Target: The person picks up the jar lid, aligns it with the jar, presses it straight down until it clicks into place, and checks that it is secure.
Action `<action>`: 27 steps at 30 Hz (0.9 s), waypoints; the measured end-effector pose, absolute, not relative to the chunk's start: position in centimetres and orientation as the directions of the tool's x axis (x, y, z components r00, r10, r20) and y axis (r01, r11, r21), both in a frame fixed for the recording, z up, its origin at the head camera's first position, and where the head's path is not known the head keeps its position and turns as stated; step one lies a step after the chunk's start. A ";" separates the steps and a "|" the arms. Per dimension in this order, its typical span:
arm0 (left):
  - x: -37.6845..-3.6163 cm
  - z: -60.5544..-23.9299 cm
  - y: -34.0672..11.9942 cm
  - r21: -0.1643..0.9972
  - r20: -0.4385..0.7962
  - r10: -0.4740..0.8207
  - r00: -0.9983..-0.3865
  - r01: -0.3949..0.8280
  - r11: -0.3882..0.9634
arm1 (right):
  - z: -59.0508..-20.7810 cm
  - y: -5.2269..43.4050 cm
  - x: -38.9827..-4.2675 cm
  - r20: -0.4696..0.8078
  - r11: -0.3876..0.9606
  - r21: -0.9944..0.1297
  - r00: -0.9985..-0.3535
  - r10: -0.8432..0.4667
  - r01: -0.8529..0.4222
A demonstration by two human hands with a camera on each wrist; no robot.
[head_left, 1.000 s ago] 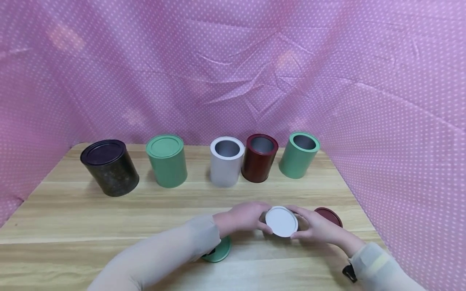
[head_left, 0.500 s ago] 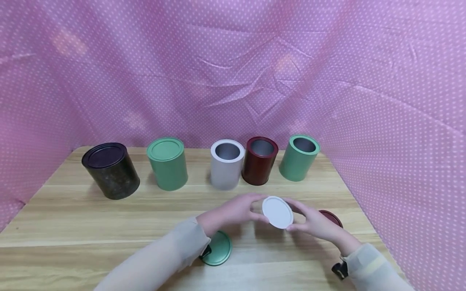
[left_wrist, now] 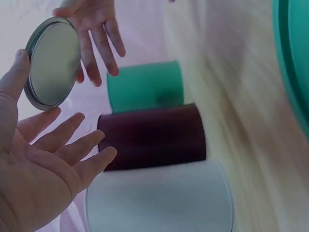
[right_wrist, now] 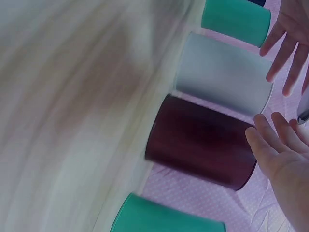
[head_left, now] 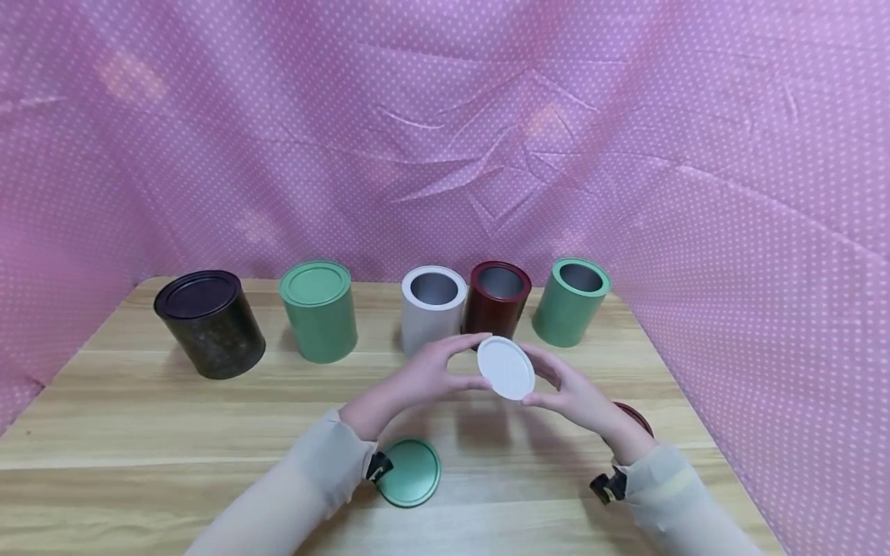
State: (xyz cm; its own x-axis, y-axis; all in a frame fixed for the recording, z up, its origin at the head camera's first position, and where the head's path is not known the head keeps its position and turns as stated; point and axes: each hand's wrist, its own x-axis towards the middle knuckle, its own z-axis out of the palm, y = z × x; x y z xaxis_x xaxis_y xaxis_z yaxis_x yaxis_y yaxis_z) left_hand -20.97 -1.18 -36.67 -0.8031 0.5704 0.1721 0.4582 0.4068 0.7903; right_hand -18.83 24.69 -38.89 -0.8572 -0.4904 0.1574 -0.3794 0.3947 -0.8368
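Between both hands, above the table, is a round white lid (head_left: 506, 368), tilted. Thumb and forefinger of my left hand (head_left: 438, 374) pinch its left edge, the other fingers spread. My right hand (head_left: 573, 394) pinches the opposite edge the same way. The left wrist view shows the bare metal underside of the lid (left_wrist: 54, 65). Behind the hands stand an uncovered white can (head_left: 426, 328), a dark red can (head_left: 492, 313) and a green can (head_left: 566, 315), all with open tops. A green lid (head_left: 417, 475) lies near my left wrist; a dark red lid (head_left: 634, 415) is partly hidden behind my right forearm.
Farther left stand a lidded green can (head_left: 318, 316) and a lidded black can (head_left: 212, 328). The wooden table (head_left: 174, 432) ends against a pink dotted cloth (head_left: 445, 154) at the back and sides.
Both hands have raised the white lid and carried it left and away from me, toward the white and dark red cans. The lid has become more tilted.
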 end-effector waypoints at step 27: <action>-22.7 -34.1 -5.5 0.782 0.302 0.333 -0.893 0.432 0.449 | -35.5 18.5 -22.6 0.295 0.202 -0.897 -0.873 -0.390 -0.393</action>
